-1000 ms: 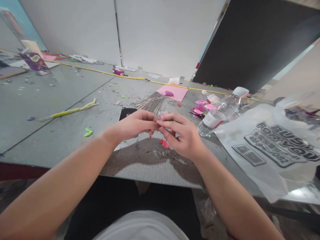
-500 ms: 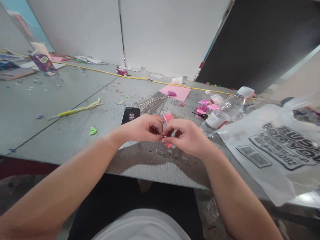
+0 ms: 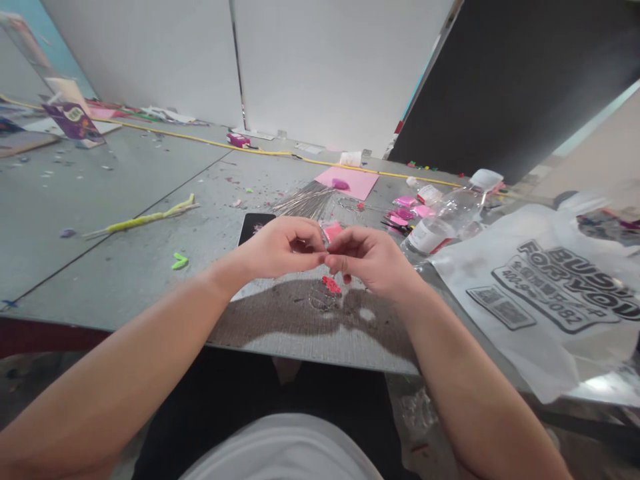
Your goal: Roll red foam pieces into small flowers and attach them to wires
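My left hand [image 3: 287, 248] and my right hand [image 3: 367, 260] meet fingertip to fingertip above the near part of the table. Both are closed in a pinch, and whatever lies between the fingertips is too small to make out. Just below them, small red pieces [image 3: 331, 285] lie on the table beside a thin, clear or wiry tangle [image 3: 323, 300]. Behind the fingers shows a pink packet [image 3: 332, 231], partly hidden. A dark phone-like slab [image 3: 250, 227] lies past my left hand, and a bundle of thin metal wires [image 3: 305, 199] fans out behind it.
Right of my hands stand a clear plastic bottle [image 3: 450, 217] and a white printed plastic bag [image 3: 540, 293]. Pink packets [image 3: 403, 213] and black-handled scissors [image 3: 397, 227] lie nearby. Farther back is pink paper [image 3: 367, 181]; to the left, a yellow-green fuzzy stick [image 3: 145, 220] and green pieces [image 3: 180, 261].
My hands have risen slightly from the table, uncovering more of the red pieces beneath. The fingertips stay together. The whole view has shifted a little.
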`<state>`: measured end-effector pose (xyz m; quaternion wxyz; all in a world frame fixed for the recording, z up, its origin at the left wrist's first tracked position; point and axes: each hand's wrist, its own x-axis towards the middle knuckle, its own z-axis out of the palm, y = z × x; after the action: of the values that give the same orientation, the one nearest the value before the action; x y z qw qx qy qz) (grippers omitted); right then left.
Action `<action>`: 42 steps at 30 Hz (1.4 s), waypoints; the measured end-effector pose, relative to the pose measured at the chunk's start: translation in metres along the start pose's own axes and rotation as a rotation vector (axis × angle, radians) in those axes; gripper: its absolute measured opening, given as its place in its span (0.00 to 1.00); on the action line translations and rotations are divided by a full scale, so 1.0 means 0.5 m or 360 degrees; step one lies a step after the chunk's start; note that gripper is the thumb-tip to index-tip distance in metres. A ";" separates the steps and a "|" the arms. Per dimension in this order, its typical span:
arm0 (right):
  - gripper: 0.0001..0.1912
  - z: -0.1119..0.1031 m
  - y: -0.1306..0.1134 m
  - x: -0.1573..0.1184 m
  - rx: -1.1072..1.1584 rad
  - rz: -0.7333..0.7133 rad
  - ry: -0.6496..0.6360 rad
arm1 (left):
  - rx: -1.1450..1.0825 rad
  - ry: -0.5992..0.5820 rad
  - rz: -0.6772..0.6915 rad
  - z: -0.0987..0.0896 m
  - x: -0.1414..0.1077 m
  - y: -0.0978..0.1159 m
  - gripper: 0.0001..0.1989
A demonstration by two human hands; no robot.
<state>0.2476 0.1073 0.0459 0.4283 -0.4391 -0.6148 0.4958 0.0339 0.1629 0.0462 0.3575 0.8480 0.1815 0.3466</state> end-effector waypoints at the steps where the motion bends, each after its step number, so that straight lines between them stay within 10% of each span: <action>1: 0.20 -0.002 0.001 0.000 0.0064 -0.0010 -0.0006 | -0.0121 0.0009 -0.0067 -0.001 0.000 0.002 0.10; 7: 0.25 -0.003 0.006 0.002 0.0470 -0.0009 -0.0283 | -0.0719 0.0025 -0.0005 -0.003 -0.009 0.006 0.07; 17: 0.28 0.006 0.035 0.019 0.0548 -0.0085 -0.0550 | -0.0663 0.0223 0.0542 0.037 -0.010 0.036 0.08; 42: 0.26 0.015 0.028 0.008 0.0467 -0.0108 -0.0343 | -0.0365 0.0254 0.0580 0.031 -0.013 0.052 0.04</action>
<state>0.2408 0.1112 0.0313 0.4359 -0.2953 -0.5926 0.6096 0.0419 0.1343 0.0543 0.3675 0.7904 0.0124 0.4899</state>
